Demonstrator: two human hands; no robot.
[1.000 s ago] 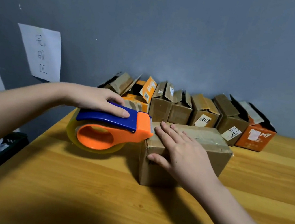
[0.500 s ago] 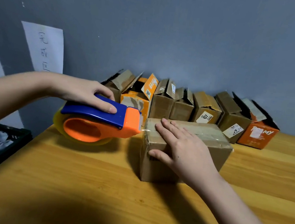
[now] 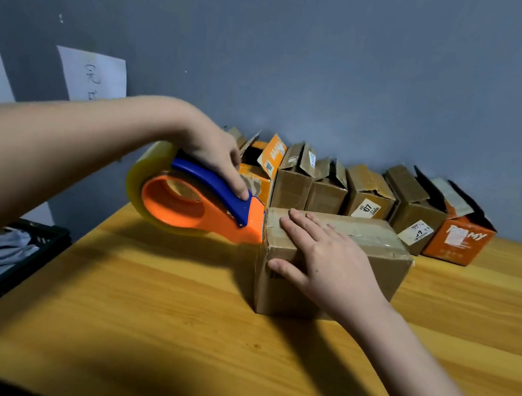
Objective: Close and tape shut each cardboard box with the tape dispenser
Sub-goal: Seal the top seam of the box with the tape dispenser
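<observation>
The box (image 3: 335,258) sits closed on the desk (image 3: 169,319), long axis running left-right and a bit away from the camera, with clear tape along the top seam. The right hand (image 3: 328,261) lies flat on the box's near left top corner, fingers (image 3: 302,227) straight and pointing left, thumb down the front face, so it's just pressing, not gripping. At the box's left end, the dispenser (image 3: 198,205) is tilted nose-down, orange cutter edge touching the top left edge and the tape roll end pointing away to the left. The left hand (image 3: 212,154) grips its blue handle from above, fingers curled round it. Behind the box, a row of open boxes (image 3: 370,196) lines the wall. Left of the box, beyond the desk's edge, there's a black crate (image 3: 9,263) with cloth in it.
</observation>
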